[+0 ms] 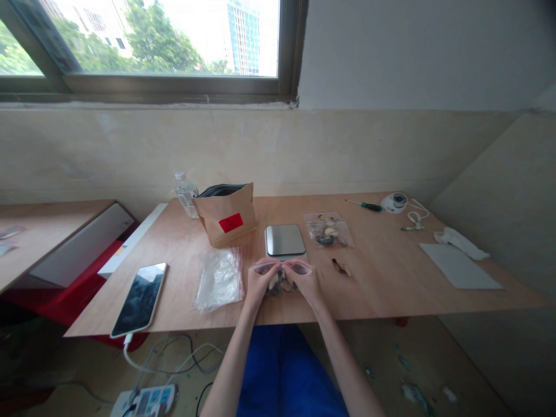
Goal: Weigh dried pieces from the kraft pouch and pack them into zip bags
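Observation:
Both my left hand [262, 277] and my right hand [306, 280] pinch the red-edged top of a clear zip bag [283, 284], meeting near its middle. Dark and pale dried pieces, perhaps mushrooms, show inside the bag between my hands. Just beyond it lies a flat digital scale [285, 240] with a bare metal plate. To the right of the scale rests another zip bag [328, 230] of similar dried pieces. One loose dried piece [341, 267] lies on the table near my right hand. A stack of clear plastic bags [219, 279] is left of my left hand.
A brown paper pouch [228, 214] stands open at the back left, beside a plastic bottle [186, 194]. A phone [139, 300] on a cable lies at the left edge. Farther right are a screwdriver [369, 206], a white camera [394, 202] and a white sheet [460, 266].

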